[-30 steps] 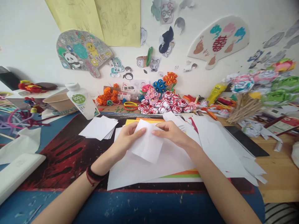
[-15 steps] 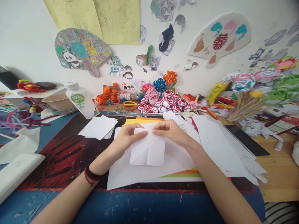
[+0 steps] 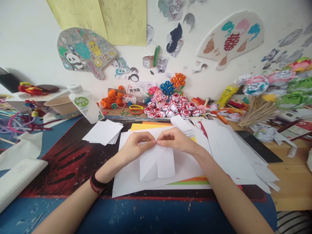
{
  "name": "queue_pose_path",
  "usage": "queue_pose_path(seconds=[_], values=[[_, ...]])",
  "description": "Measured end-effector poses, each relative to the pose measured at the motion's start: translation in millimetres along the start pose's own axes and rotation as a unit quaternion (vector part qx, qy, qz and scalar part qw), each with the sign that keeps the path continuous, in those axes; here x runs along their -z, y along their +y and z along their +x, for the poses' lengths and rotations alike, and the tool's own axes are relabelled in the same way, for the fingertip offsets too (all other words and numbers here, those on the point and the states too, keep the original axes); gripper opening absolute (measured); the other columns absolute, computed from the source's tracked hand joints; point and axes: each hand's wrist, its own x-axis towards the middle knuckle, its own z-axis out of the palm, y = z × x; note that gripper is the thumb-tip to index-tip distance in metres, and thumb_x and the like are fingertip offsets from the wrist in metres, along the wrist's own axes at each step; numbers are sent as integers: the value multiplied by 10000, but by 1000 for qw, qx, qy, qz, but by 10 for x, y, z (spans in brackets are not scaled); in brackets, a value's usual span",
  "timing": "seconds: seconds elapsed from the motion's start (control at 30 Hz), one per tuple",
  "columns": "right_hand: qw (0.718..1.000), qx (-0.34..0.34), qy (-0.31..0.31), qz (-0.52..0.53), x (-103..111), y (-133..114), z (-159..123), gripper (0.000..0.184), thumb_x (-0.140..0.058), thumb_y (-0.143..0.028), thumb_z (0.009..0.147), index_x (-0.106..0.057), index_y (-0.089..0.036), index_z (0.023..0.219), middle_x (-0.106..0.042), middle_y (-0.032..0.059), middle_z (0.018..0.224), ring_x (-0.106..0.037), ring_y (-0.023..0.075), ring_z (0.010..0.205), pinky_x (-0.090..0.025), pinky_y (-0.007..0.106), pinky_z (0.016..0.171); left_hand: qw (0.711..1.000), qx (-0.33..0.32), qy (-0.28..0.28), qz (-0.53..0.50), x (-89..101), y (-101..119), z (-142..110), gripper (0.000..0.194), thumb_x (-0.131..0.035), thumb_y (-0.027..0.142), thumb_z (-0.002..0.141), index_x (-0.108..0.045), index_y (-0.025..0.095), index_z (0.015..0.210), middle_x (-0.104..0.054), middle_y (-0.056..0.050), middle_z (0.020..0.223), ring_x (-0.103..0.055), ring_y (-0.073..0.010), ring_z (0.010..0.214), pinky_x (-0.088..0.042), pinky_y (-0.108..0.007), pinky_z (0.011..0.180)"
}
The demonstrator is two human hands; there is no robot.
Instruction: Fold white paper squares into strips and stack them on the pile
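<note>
Paper, white, thin, squarish and creased, hangs over a large white sheet on our side of the hands, its central crease running away to where our left hand and right hand pinch it, equally near.

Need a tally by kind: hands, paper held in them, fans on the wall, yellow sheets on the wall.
Left hand and right hand: 2
Creased white paper in both: 1
Gray fan and white fan: 2
Yellow sheets: 2
Total: 7
</note>
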Motion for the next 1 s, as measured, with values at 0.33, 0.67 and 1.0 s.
queue_pose_path(seconds=[0.33, 0.67, 1.0], values=[[1000, 16, -19, 1, -8, 1, 8, 216, -634, -357, 831, -688, -148, 833, -657, 38, 814, -589, 147, 750, -458, 246, 683, 1000, -6, -13, -1, 4, 1, -4, 217, -592, 326, 834, -686, 147, 757, -687, -39, 778, -604, -166, 741, -460, -252, 687], [998, 42, 17, 44, -53, 11, 21, 173, -654, -314, 821, -692, -147, 799, -644, 26, 771, -579, 129, 706, -439, 232, 634, 995, -62, 43, 63, -37, 3, -43, 185, -548, 274, 873, -656, 154, 783, -669, -17, 775, -576, -141, 719, -400, -235, 643], [994, 44, 84, 50, -20, -8, 3, 211, -674, -356, 810, -704, -147, 825, -664, 41, 812, -596, 147, 748, -453, 247, 666, 995, -65, 73, 25, 3, -26, -10, 212, -554, 330, 877, -648, 150, 815, -665, -39, 791, -587, -146, 724, -425, -232, 632]])
